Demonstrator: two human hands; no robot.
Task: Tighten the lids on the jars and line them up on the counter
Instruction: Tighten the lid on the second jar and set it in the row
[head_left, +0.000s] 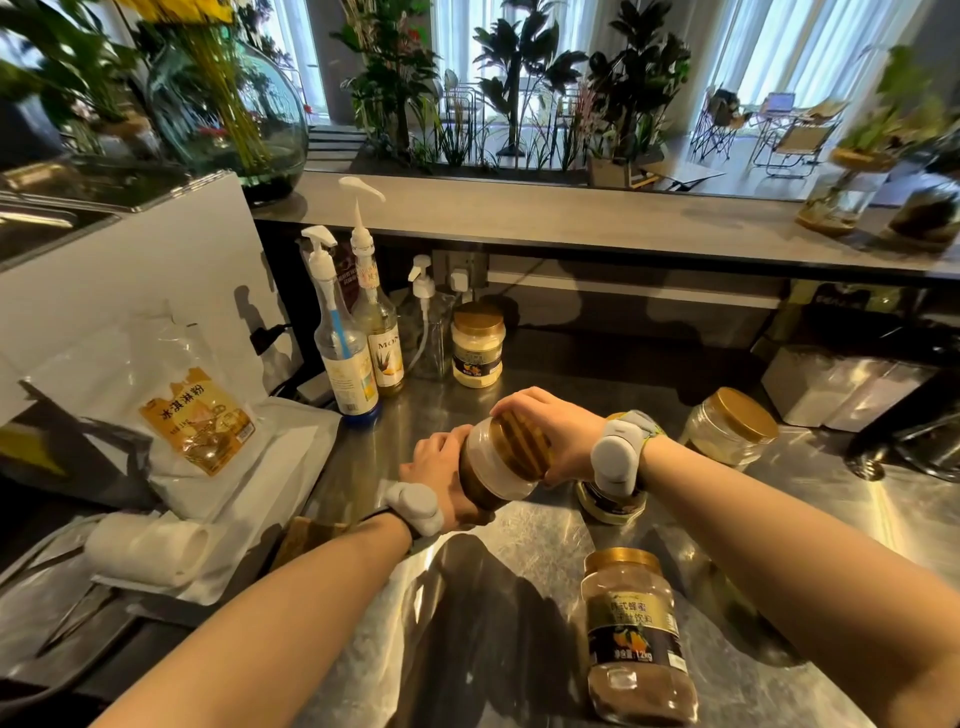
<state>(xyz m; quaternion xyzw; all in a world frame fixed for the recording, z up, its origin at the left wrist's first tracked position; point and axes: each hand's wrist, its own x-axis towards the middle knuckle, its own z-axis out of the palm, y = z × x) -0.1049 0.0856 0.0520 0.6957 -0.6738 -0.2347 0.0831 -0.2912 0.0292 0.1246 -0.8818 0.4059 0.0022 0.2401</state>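
Held jar (491, 473): hanging tilted mid-frame over the steel counter (810, 499), gold lid (524, 441) facing right.
Left hand (436, 462): curling round the jar body, gripping it.
Right hand (558, 431): wrapping round the lid, gripping it.
Other jars: yellow-powder jar (477, 348) standing upper centre; near-empty jar (727, 428) sitting at right; brown-powder jar (636, 639) standing lower right; fourth jar (610, 504) sitting half hidden under the right wrist.

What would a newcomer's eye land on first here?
At the centre, the left hand holds a brown-filled jar tilted above the steel counter while the right hand grips its gold lid. Other gold-lidded jars lie scattered: an upright jar near the front, a tilted jar at the right. A big glass vase of yellow stems stands far left at the back.
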